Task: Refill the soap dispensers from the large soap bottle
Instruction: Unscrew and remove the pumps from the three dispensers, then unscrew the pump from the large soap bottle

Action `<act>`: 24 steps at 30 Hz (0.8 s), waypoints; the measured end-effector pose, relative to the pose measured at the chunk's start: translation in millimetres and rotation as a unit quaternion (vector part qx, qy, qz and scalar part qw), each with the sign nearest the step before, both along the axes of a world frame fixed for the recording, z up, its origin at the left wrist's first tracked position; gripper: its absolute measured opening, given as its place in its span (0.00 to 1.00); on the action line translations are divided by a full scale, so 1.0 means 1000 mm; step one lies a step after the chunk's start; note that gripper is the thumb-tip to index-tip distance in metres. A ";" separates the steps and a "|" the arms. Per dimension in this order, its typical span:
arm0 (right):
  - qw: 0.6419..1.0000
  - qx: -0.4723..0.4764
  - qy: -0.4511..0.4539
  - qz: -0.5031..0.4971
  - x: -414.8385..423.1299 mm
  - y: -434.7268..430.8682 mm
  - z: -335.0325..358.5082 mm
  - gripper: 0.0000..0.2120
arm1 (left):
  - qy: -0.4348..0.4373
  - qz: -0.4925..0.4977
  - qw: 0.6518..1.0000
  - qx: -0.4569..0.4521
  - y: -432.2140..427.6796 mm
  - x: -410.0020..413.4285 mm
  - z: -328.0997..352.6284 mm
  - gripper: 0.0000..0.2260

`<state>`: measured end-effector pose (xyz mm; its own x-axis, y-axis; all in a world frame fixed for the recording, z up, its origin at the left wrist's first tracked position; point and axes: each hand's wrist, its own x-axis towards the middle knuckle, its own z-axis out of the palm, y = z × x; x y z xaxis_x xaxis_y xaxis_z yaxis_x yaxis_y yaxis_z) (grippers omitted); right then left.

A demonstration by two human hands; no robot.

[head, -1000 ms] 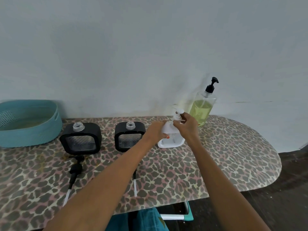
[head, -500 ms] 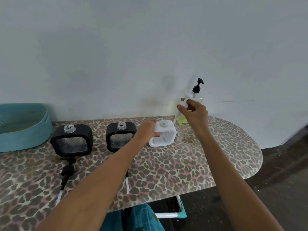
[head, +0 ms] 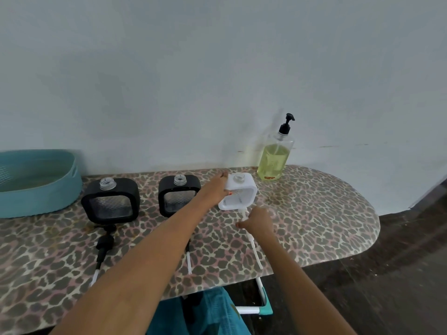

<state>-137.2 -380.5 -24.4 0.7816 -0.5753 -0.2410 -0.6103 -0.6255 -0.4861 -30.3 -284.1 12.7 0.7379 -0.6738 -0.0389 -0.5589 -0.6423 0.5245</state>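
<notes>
Your right hand grasps the white pump low over the desk; lay it flat, its tube away from the edge. Your left hand grips the white dispenser, which stands open and looks empty. The large soap bottle, about half full of yellow soap, stands behind by the wall.

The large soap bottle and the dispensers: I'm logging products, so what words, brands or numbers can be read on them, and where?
None can be read.
large soap bottle: a faint mark near its base, too small and blurred to read.
white dispenser and the two black dispensers: no text visible.
</notes>
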 end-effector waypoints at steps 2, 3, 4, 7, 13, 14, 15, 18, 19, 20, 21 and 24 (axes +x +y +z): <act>1.000 0.005 0.015 -0.002 0.002 0.005 -0.006 0.17 | 0.002 0.005 1.000 -0.007 0.002 0.002 -0.001 0.25; 1.000 0.007 0.019 -0.006 0.002 0.007 -0.008 0.20 | 0.001 0.008 1.000 -0.012 0.004 0.002 -0.001 0.25; 1.000 0.008 0.016 -0.009 0.003 0.007 -0.011 0.19 | -0.002 0.009 1.000 -0.016 0.005 0.003 -0.001 0.24; 0.999 0.028 -0.010 -0.025 0.003 0.006 -0.016 0.21 | -0.008 0.013 0.999 -0.034 0.007 0.003 -0.001 0.23; 0.999 0.040 0.005 -0.014 0.003 -0.018 -0.006 0.26 | -0.030 0.037 0.995 -0.090 0.002 0.003 0.006 0.25; 0.999 0.043 0.006 -0.013 0.005 -0.026 -0.001 0.27 | -0.037 0.045 0.993 -0.107 0.000 0.004 0.009 0.24; 0.999 0.044 0.002 -0.013 0.006 -0.034 0.005 0.27 | -0.047 0.053 0.990 -0.122 -0.003 0.004 0.011 0.24; 0.998 0.057 -0.018 -0.017 0.012 -0.058 0.025 0.24 | -0.071 0.072 0.982 -0.160 -0.014 0.006 0.015 0.20; 0.997 0.061 -0.031 -0.022 0.013 -0.066 0.031 0.23 | -0.074 0.075 0.980 -0.169 -0.020 0.007 0.017 0.18; 0.996 0.058 -0.054 -0.029 0.016 -0.075 0.038 0.23 | -0.074 0.078 0.978 -0.177 -0.026 0.009 0.018 0.17; 0.995 0.046 -0.084 -0.038 0.018 -0.084 0.043 0.22 | -0.075 0.078 0.977 -0.184 -0.033 0.011 0.020 0.16; 0.984 0.025 -0.166 -0.062 0.030 -0.111 0.055 0.12 | -0.068 0.072 0.977 -0.191 -0.055 0.018 0.024 0.14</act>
<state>-107.7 -491.4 30.7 0.7464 -0.6653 -0.0143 -0.4824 -0.5261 -0.7004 -12.2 -339.5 37.1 0.8067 -0.5087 0.3007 -0.5588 -0.4910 0.6683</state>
